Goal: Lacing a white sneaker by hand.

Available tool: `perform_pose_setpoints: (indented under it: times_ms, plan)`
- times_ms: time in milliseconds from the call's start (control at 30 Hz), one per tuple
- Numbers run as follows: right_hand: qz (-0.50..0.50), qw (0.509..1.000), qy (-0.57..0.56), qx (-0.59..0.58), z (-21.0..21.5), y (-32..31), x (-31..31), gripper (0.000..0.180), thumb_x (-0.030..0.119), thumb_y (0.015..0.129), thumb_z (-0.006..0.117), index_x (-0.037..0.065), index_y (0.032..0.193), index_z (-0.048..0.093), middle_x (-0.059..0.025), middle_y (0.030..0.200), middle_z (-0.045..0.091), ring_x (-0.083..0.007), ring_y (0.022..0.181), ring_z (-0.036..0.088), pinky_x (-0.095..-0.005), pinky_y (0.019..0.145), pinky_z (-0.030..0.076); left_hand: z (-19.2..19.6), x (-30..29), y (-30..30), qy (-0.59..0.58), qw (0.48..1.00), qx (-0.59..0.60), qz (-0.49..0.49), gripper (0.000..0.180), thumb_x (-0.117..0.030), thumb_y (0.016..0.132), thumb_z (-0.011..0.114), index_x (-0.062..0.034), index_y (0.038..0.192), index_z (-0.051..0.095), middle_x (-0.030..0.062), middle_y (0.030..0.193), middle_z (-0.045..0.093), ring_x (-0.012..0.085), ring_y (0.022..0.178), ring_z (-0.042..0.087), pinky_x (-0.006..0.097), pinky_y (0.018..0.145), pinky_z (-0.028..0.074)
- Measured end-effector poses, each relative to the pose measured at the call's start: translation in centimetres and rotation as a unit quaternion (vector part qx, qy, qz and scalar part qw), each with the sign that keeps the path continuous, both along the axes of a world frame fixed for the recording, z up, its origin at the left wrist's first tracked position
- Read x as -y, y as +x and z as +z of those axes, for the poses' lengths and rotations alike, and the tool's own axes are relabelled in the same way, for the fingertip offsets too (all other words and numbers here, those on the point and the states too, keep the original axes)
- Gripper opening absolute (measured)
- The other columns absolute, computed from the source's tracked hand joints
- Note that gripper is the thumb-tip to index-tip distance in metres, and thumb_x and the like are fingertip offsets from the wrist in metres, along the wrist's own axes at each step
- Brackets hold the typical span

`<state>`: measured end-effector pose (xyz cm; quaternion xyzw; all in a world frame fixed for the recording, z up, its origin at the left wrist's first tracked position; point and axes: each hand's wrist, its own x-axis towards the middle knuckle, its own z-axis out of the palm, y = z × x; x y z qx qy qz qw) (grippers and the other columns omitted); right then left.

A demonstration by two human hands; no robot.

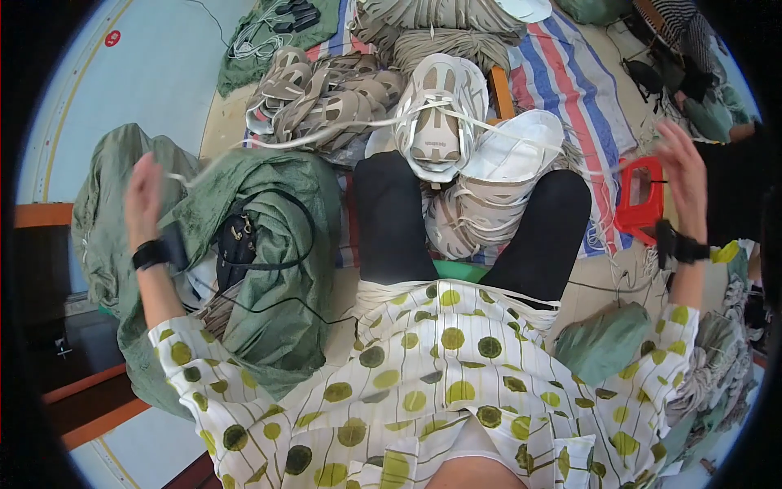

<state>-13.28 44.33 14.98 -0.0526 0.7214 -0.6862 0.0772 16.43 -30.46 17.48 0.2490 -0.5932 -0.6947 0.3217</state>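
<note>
A beige and white shoe upper (440,118) stands toe-up between my knees, with a white shoelace (326,133) threaded across it. The lace runs out to both sides in long strands. At the far left my left hand (144,200) is raised, closed on the lace's one end, somewhat smeared by motion. Out at the right my right hand (683,167) is held up as wide, its fingers blurred around the other end. Beside the upper, a white-lined piece (515,148) lies on a stack of similar beige uppers (481,213) between my legs.
Several brown-beige shoe uppers (342,102) are heaped at far left, and bundled uppers (452,49) lie at the back. A green sack (285,342) with a small black bag (237,240) sits left. Right are a red plastic stool (639,200) and a striped sheet (570,73).
</note>
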Motion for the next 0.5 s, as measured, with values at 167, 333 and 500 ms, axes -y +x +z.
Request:
perform_pose_setpoints:
  times_ms: [167, 333, 500]
  plan:
    - [0.206, 0.955, 0.212, -0.036, -2.4, -0.3, 13.7, 0.021, 0.02, 0.081, 0.053, 0.002, 0.09, 0.06, -0.0034, 0.077, 0.062, -0.0109, 0.064, 0.057, -0.0255, 0.063, 0.046, -7.6, -17.7, -12.7, -0.139, 0.955, 0.207, -0.162, 0.023, -0.027, 0.084, 0.055, -0.0077, 0.096, 0.06, 0.0001, 0.079, 0.06, 0.0075, 0.06, 0.053, 0.019, 0.052, 0.041]
    - [0.29, 0.894, 0.273, -0.207, -6.0, -2.1, 20.0, 0.019, 0.018, 0.077, 0.054, 0.001, 0.08, 0.061, -0.0035, 0.066, 0.06, -0.011, 0.057, 0.057, -0.0237, 0.054, 0.046, -10.6, -26.4, -19.0, -0.325, 0.881, 0.219, -0.265, 0.018, -0.019, 0.08, 0.056, -0.0017, 0.083, 0.061, 0.0024, 0.062, 0.056, 0.0051, 0.056, 0.052, 0.021, 0.047, 0.039]
    - [0.236, 0.955, 0.174, 0.035, -7.7, -2.0, 23.0, 0.016, 0.017, 0.08, 0.054, 0.002, 0.076, 0.057, 0.0, 0.065, 0.053, -0.0057, 0.052, 0.047, -0.0189, 0.048, 0.041, -13.4, -28.3, -21.2, -0.53, 0.808, 0.175, -0.191, 0.017, -0.023, 0.078, 0.052, -0.0118, 0.082, 0.064, 0.0154, 0.066, 0.058, 0.0323, 0.06, 0.057, 0.04, 0.055, 0.044]
